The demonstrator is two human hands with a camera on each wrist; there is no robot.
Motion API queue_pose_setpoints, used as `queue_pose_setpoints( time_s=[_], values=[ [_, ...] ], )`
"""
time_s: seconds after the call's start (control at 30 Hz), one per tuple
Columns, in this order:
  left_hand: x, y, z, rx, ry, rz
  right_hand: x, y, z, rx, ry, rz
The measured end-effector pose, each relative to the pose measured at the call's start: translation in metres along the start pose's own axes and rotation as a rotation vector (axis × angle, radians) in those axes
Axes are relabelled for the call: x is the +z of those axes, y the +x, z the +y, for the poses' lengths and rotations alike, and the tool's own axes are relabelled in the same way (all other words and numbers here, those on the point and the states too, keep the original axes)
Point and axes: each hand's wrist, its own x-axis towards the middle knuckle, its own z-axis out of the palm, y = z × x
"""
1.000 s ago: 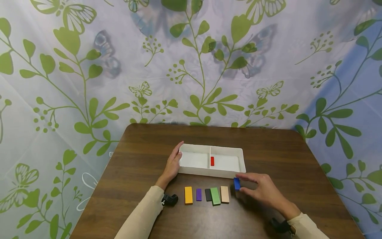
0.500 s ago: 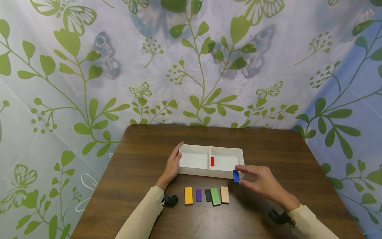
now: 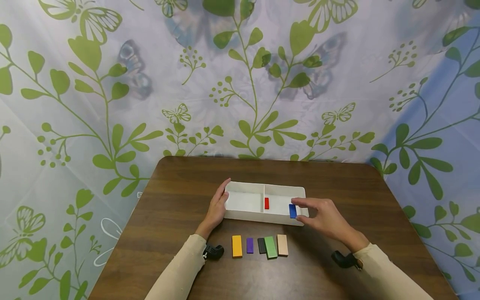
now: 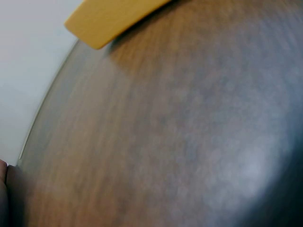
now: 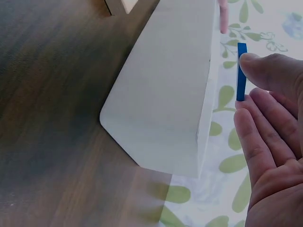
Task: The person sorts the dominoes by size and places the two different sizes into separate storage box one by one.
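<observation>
My right hand [image 3: 331,216] pinches a blue rectangular block [image 3: 293,211] between thumb and fingertips. In the head view the block overlaps the near wall of the white tray [image 3: 247,214], at its right compartment. From the right wrist view, the blue block [image 5: 242,73] stands on edge above the level of the tray's rim, other fingers stretched below it. A small red block [image 3: 266,203] is in the right compartment, beside the divider. My left hand [image 3: 216,208] rests along the tray's left end with straight fingers. The left compartment holds nothing.
In front of the tray, a row of blocks lies on the brown table [image 3: 180,183]: yellow [image 3: 237,246], purple [image 3: 249,245], black [image 3: 261,245], green [image 3: 271,247] and beige [image 3: 282,244]. Green and black lie close together. A patterned cloth [image 3: 240,83] hangs behind the table.
My right hand has lifted the blue block from in front of the tray's right end up and forward, over its near wall. The left hand and the tray have stayed in place.
</observation>
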Motion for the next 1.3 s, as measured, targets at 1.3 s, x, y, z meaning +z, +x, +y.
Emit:
queue_pose_setpoints(
  time_s=[1.3],
  values=[
    [0.007, 0.003, -0.019, 0.050, -0.001, 0.063, 0.038, 0.061, 0.020, 0.041, 0.072, -0.177]
  ],
)
